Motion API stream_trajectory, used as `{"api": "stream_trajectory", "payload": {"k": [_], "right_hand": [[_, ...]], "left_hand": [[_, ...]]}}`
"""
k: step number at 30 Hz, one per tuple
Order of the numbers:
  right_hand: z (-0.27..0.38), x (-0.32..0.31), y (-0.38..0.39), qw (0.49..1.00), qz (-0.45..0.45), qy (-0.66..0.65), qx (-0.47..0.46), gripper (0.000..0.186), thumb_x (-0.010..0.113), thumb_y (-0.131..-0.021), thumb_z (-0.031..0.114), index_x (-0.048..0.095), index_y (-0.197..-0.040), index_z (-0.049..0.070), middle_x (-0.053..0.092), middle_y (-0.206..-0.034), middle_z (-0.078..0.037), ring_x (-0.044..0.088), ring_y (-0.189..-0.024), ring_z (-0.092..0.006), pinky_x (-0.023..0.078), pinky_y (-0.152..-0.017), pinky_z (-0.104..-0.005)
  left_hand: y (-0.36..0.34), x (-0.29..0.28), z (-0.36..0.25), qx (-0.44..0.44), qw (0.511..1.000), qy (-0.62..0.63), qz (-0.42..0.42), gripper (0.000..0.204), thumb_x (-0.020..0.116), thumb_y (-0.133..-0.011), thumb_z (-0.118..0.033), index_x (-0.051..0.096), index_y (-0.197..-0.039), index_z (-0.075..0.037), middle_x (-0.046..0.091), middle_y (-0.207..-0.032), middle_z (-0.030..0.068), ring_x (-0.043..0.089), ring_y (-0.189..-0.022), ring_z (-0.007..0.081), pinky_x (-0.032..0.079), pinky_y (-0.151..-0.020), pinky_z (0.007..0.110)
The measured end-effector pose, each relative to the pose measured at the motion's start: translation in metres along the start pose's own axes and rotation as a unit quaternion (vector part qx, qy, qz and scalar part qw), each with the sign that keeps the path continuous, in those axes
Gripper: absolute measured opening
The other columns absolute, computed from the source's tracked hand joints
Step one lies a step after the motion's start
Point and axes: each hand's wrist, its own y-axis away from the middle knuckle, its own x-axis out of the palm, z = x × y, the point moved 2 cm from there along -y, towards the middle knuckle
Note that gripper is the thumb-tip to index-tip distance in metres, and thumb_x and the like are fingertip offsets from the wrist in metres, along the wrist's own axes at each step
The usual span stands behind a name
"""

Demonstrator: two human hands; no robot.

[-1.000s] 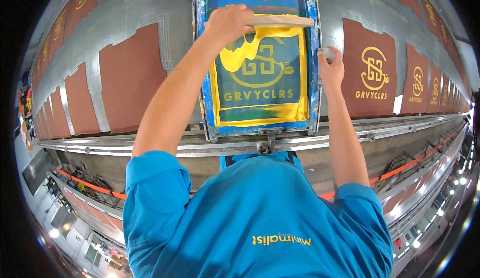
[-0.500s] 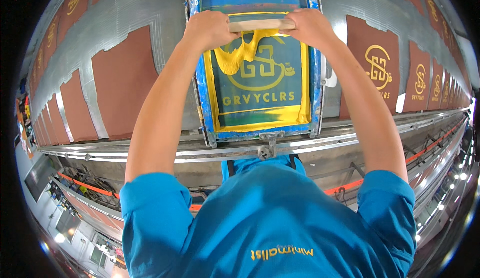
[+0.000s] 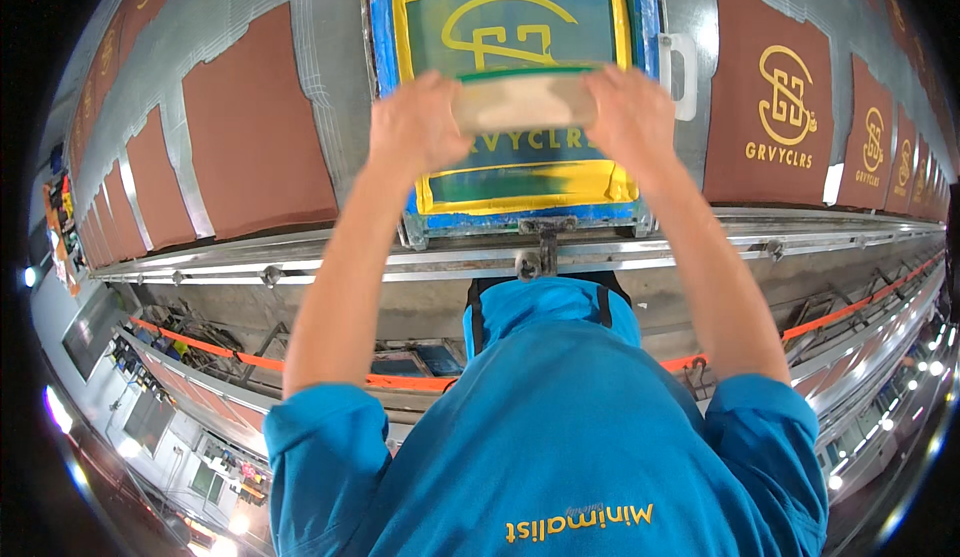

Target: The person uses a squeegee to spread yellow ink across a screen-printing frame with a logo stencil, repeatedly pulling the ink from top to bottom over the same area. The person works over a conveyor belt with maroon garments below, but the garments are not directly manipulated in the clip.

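Head view: I'm watching a person in a blue shirt (image 3: 560, 417) leaning in over a printing screen, both arms reaching forward. The left hand (image 3: 415, 127) is closing around the left end of a pale squeegee (image 3: 525, 105), and the right hand (image 3: 635, 117) is closing around its right end, so the pair are holding it between them; both are looking blurred, and I can't make out each finger. The squeegee is lying crosswise over the screen, covering the lower part of the emblem and the top of the lettering beneath it, with a green strip showing along its far edge. Yellow ink (image 3: 590, 179) is lining the mesh on the far, near and side edges, just inside the blue frame (image 3: 382, 27). A white handle (image 3: 684, 77) is jutting from the frame's right side. The frame is resting on a long grey surface (image 3: 340, 27), its near end sitting by a metal rail (image 3: 650, 253). To the left, a plain brown fabric piece (image 3: 262, 127) is lying flat; to the right, a brown printed piece (image 3: 768, 82) is showing the yellow emblem, with more printed ones lining up beyond it.
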Motion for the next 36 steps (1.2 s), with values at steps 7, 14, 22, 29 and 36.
{"api": "stream_trajectory", "payload": {"k": [7, 14, 22, 29, 36], "right_hand": [[0.026, 0.007, 0.117, 0.993, -0.086, -0.059, -0.058, 0.024, 0.079, -0.074, 0.016, 0.070, -0.096, 0.008, 0.072, -0.105, -0.009, 0.071, -0.101, -0.0306, 0.056, -0.084, -0.0445], [-0.012, -0.045, -0.005, 0.994, -0.011, -0.080, -0.070, 0.024, 0.081, -0.082, 0.032, 0.070, -0.088, 0.011, 0.071, -0.086, -0.010, 0.072, -0.084, -0.0344, 0.057, -0.074, -0.0474], [-0.044, -0.064, -0.172, 0.999, 0.046, -0.011, 0.027, 0.037, 0.084, -0.085, 0.046, 0.072, -0.092, 0.012, 0.074, -0.093, -0.009, 0.073, -0.091, -0.0342, 0.058, -0.078, -0.0487], [-0.041, -0.047, -0.182, 0.998, 0.024, 0.051, 0.032, 0.045, 0.086, -0.081, 0.055, 0.074, -0.090, 0.013, 0.075, -0.093, -0.006, 0.074, -0.090, -0.0323, 0.059, -0.076, -0.0471], [-0.032, -0.018, -0.119, 0.995, -0.094, 0.045, -0.002, 0.030, 0.087, -0.076, 0.037, 0.075, -0.092, 0.015, 0.073, -0.090, -0.004, 0.073, -0.087, -0.0317, 0.059, -0.075, -0.0463]], "left_hand": [[0.103, 0.049, -0.018, 0.026, 0.999, 0.019, 0.007, 0.055, 0.084, -0.076, -0.037, 0.073, -0.125, -0.014, 0.070, -0.124, 0.0090, 0.067, -0.118, 0.0314, 0.057, -0.096, 0.047], [-0.007, -0.053, -0.007, 0.049, 0.991, -0.019, 0.126, 0.057, 0.071, -0.091, -0.064, 0.080, -0.100, -0.008, 0.078, -0.096, 0.0171, 0.076, -0.096, 0.0365, 0.061, -0.084, 0.049], [-0.161, -0.105, 0.038, 0.044, 0.997, -0.051, 0.049, 0.062, 0.073, -0.087, -0.066, 0.082, -0.106, -0.008, 0.080, -0.106, 0.0150, 0.076, -0.101, 0.0349, 0.061, -0.088, 0.048], [-0.166, -0.106, 0.036, 0.027, 0.997, -0.068, 0.023, 0.063, 0.074, -0.081, -0.070, 0.083, -0.107, -0.013, 0.080, -0.104, 0.0110, 0.076, -0.100, 0.0316, 0.061, -0.085, 0.048], [-0.115, -0.068, 0.025, 0.009, 0.999, -0.034, -0.028, 0.050, 0.080, -0.081, -0.057, 0.081, -0.105, -0.014, 0.079, -0.105, 0.0098, 0.076, -0.101, 0.0317, 0.061, -0.086, 0.049]]}}
